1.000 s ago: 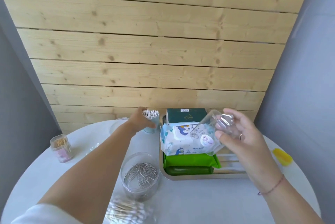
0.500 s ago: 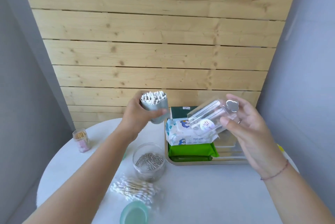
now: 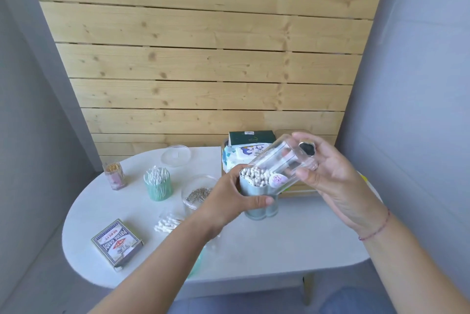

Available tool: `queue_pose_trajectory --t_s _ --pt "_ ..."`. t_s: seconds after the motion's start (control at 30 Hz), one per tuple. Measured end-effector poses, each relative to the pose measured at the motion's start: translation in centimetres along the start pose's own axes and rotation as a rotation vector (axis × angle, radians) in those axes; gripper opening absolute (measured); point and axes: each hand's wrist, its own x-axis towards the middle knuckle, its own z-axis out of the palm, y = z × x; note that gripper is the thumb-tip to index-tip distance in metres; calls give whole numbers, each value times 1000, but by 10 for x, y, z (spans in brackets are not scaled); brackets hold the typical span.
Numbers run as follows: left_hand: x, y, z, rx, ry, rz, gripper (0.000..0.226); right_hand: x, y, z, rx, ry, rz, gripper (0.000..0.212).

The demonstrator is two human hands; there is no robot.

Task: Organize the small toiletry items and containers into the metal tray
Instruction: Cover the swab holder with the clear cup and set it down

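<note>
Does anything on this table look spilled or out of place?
Yes, a heap of cotton swabs lies on the table beside the jar of paper clips, apparently loose rather than upright in a holder.

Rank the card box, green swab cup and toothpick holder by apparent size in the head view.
1. card box: clearly largest, though it lies nearest the camera, which inflates it.
2. green swab cup.
3. toothpick holder: smallest; it stands slightly farther back, so that gap is less sure.

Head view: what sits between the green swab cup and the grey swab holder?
A clear jar of metal clips, partly behind the left hand, stands between the green swab cup and grey swab holder, in head view.
</note>
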Motion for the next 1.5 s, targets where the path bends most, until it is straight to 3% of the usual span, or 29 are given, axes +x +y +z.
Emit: queue_pose_trajectory --t_s 0.33,0.83,1.03,1.17,1.3,1.4,1.5 --pt "0 2 9 -11 -98 -54 57 0 -11 -7 -67 -45 -19 56" --pt "1 -4 13 175 -30 15 62 8 -16 3 -369 -122 8 50" --pt "1 -5 13 58 -19 -8 72 17 -4 2 -446 -119 61 53" --pt "3 -11 14 61 0 -21 64 15 11 3 -448 -138 99 52" --pt "6 -32 25 63 99 -74 58 6 36 -1 -445 -59 218 60" --pt "5 -61 39 67 183 -105 55 -9 62 1 -298 35 499 48" --pt "4 -86 44 173 226 -103 56 -17 82 5 -123 86 611 41"
